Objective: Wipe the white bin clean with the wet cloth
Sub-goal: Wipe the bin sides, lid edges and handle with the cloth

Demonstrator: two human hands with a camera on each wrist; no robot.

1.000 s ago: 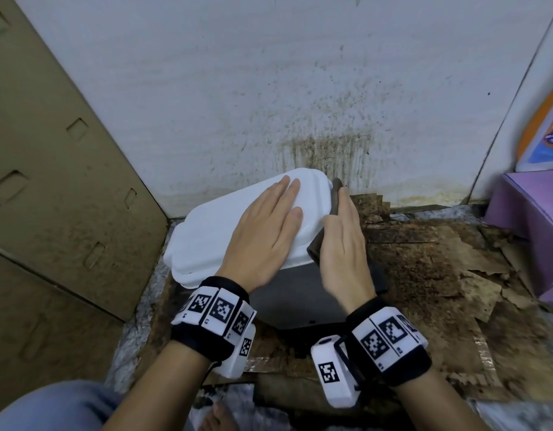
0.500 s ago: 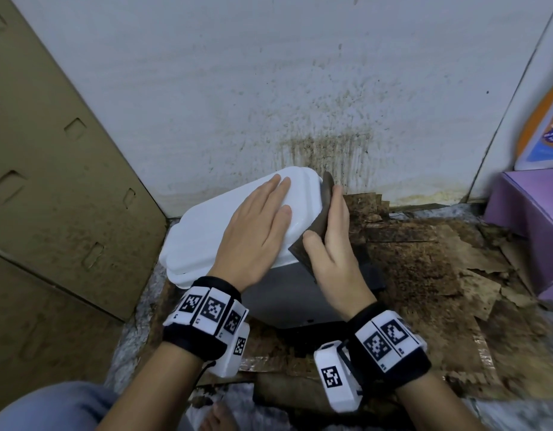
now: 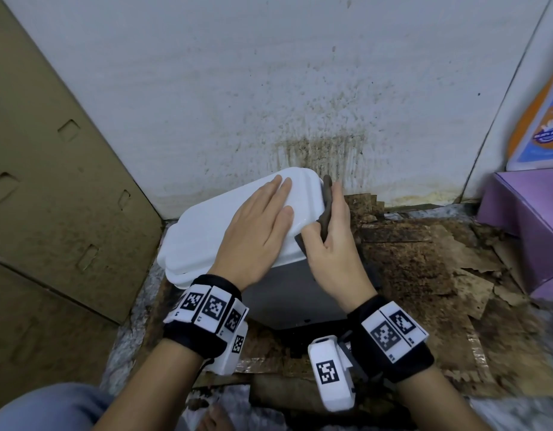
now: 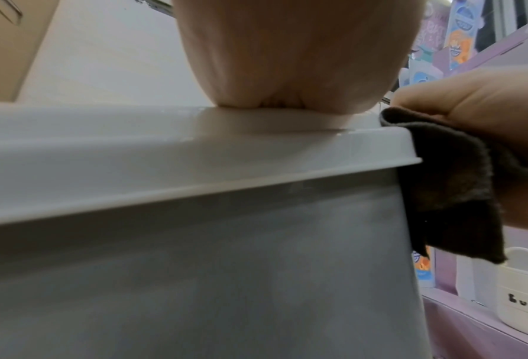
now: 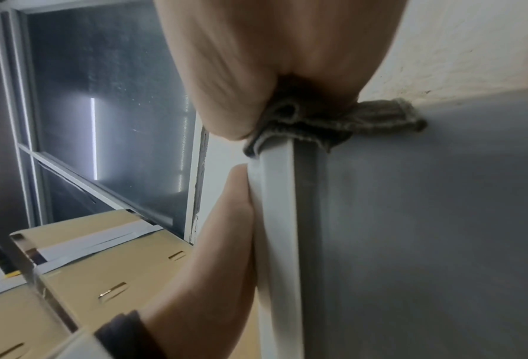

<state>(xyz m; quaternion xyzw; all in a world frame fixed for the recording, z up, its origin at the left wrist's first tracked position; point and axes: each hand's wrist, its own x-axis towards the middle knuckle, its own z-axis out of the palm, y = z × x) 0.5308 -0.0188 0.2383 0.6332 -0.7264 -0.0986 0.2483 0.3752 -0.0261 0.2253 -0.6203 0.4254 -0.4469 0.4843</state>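
The white bin [image 3: 203, 231] stands on the floor against the wall, its lid closed and its grey side [image 4: 195, 279] facing me. My left hand [image 3: 262, 219] lies flat on the lid with straight fingers, and its palm [image 4: 287, 60] presses down on the top. My right hand [image 3: 329, 222] holds the dark wet cloth [image 3: 326, 202] against the right end of the lid, thumb on one side and fingers on the other. The cloth [image 5: 348, 121] is folded over the lid's rim [image 5: 274, 218] and hangs down beside the bin wall [image 4: 452, 194].
A stained white wall [image 3: 300, 88] stands right behind the bin. Cardboard panels [image 3: 51, 181] lean at the left. A purple box [image 3: 524, 219] sits at the right. Torn, dirty cardboard [image 3: 418, 269] covers the floor. A white mug-like container [image 4: 523, 298] stands on a purple shelf.
My right hand has shifted the cloth slightly along the right end of the lid, with the thumb coming round onto the rim. The left hand stays flat on the lid.
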